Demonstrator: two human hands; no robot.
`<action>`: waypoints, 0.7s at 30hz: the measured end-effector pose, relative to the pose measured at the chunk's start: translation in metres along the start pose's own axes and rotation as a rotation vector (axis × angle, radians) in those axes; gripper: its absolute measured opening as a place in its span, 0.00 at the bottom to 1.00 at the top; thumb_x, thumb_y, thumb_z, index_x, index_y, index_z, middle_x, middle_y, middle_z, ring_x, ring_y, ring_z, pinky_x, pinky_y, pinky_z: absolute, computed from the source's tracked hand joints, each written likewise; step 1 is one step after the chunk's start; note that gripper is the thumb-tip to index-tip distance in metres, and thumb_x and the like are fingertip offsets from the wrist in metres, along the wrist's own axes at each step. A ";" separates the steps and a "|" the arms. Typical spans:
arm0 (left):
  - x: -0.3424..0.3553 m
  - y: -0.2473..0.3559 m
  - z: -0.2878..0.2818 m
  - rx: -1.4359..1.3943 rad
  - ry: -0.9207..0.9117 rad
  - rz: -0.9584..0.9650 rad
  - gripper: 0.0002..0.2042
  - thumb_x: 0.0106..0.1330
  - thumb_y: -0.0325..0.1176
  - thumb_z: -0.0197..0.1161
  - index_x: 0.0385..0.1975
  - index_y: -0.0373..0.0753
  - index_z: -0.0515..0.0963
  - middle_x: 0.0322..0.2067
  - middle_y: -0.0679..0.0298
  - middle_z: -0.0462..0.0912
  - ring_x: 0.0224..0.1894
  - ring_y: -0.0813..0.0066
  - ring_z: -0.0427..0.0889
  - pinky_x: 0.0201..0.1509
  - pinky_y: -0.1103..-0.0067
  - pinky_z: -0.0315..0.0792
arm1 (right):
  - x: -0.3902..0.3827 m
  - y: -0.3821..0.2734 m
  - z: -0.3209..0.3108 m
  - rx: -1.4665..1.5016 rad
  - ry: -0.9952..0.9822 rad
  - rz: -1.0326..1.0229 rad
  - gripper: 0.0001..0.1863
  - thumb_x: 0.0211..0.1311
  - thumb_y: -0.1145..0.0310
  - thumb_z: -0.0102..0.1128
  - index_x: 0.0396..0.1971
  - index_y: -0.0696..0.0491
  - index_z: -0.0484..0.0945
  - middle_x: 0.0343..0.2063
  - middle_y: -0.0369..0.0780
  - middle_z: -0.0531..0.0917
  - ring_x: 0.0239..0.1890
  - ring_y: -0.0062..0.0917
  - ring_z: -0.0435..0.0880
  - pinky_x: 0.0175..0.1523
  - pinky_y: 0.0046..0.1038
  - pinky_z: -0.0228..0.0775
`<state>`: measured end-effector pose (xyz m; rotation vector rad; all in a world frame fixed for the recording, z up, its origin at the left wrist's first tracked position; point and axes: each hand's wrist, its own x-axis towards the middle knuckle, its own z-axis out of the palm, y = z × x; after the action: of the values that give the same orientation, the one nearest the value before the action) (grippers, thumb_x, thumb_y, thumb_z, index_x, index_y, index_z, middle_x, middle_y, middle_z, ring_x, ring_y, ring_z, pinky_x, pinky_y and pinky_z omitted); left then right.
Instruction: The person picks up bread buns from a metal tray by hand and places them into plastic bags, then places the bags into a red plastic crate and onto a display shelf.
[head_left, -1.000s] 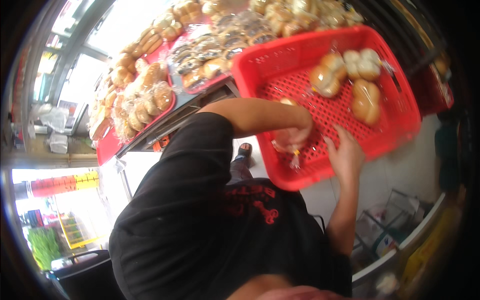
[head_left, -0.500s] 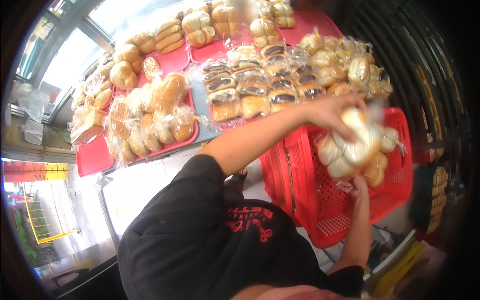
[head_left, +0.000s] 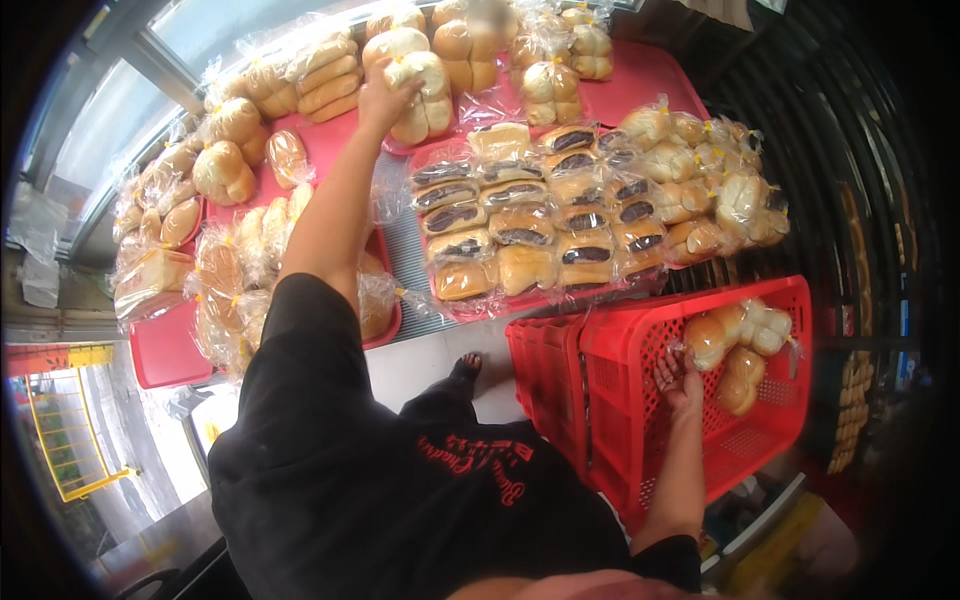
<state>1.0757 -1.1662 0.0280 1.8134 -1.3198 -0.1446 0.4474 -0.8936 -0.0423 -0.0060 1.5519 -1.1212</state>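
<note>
My left hand (head_left: 390, 92) grips a clear-bagged cluster of round pale bread (head_left: 420, 105) at the back of the display. My right hand (head_left: 676, 385) is low at the right, fingers curled inside the red plastic basket (head_left: 615, 420), beside bagged rolls (head_left: 706, 340); what it holds, if anything, is unclear. Another bagged golden loaf (head_left: 740, 385) lies in the basket. Below my left hand sit rows of bagged buns with dark filling (head_left: 585, 255).
Red trays (head_left: 640, 75) of bagged bread cover the table with its grey ridged top (head_left: 408, 260). A second red basket (head_left: 540, 370) stands beside the first. Dark slatted racking (head_left: 840, 200) is at the right, a window (head_left: 150, 110) behind, and my foot (head_left: 468, 365) on the floor.
My left hand has carried bread from the basket up and left to the back of the display. My right hand stays at the basket. The view now takes in more of the table.
</note>
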 end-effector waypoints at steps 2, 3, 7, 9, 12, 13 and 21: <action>-0.006 -0.005 0.005 -0.043 0.046 -0.023 0.37 0.47 0.51 0.74 0.55 0.36 0.68 0.46 0.44 0.78 0.48 0.54 0.79 0.52 0.69 0.72 | 0.001 0.004 0.015 -0.049 0.114 0.056 0.15 0.64 0.53 0.56 0.44 0.45 0.75 0.36 0.36 0.75 0.38 0.29 0.74 0.48 0.36 0.69; -0.008 0.005 0.004 -0.080 0.031 -0.049 0.36 0.50 0.48 0.72 0.57 0.39 0.66 0.50 0.44 0.74 0.55 0.53 0.73 0.56 0.66 0.68 | 0.002 0.004 0.019 -0.074 0.173 0.084 0.12 0.64 0.55 0.56 0.42 0.44 0.76 0.32 0.34 0.75 0.33 0.27 0.73 0.44 0.35 0.70; -0.028 0.055 0.004 0.292 0.362 0.123 0.36 0.51 0.40 0.69 0.61 0.43 0.61 0.58 0.46 0.65 0.64 0.50 0.57 0.62 0.59 0.59 | 0.045 0.014 0.014 -0.027 0.247 -0.035 0.02 0.63 0.61 0.55 0.33 0.40 0.76 0.15 0.27 0.69 0.15 0.19 0.63 0.23 0.24 0.54; -0.048 0.096 -0.002 0.327 0.344 0.270 0.36 0.49 0.39 0.70 0.60 0.42 0.62 0.57 0.46 0.66 0.63 0.50 0.59 0.61 0.59 0.60 | 0.043 0.016 0.032 0.033 0.298 -0.066 0.02 0.63 0.62 0.55 0.34 0.40 0.76 0.15 0.27 0.71 0.14 0.18 0.63 0.23 0.23 0.55; -0.072 0.132 0.028 0.061 0.190 0.471 0.35 0.48 0.38 0.70 0.59 0.43 0.64 0.55 0.47 0.67 0.62 0.49 0.61 0.60 0.59 0.61 | 0.048 0.017 0.041 -0.051 0.340 -0.194 0.03 0.63 0.65 0.54 0.35 0.43 0.76 0.21 0.30 0.77 0.20 0.19 0.70 0.24 0.25 0.60; -0.086 0.153 0.040 0.000 0.164 0.579 0.33 0.48 0.37 0.69 0.57 0.44 0.66 0.54 0.47 0.67 0.61 0.48 0.62 0.59 0.59 0.62 | 0.071 0.022 0.020 -0.059 0.332 -0.224 0.03 0.63 0.66 0.55 0.35 0.45 0.76 0.23 0.31 0.78 0.22 0.20 0.72 0.25 0.27 0.62; -0.195 0.256 0.048 -0.384 -0.240 0.953 0.26 0.48 0.31 0.68 0.52 0.49 0.73 0.60 0.49 0.63 0.62 0.41 0.61 0.61 0.54 0.61 | -0.049 -0.042 0.051 -0.291 0.436 -0.833 0.14 0.63 0.67 0.47 0.37 0.62 0.75 0.35 0.40 0.78 0.36 0.26 0.75 0.43 0.29 0.67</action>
<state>0.7811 -1.0497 0.1024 0.7391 -2.0246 -0.0833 0.4795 -0.9216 0.0281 -0.7001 2.1814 -1.5853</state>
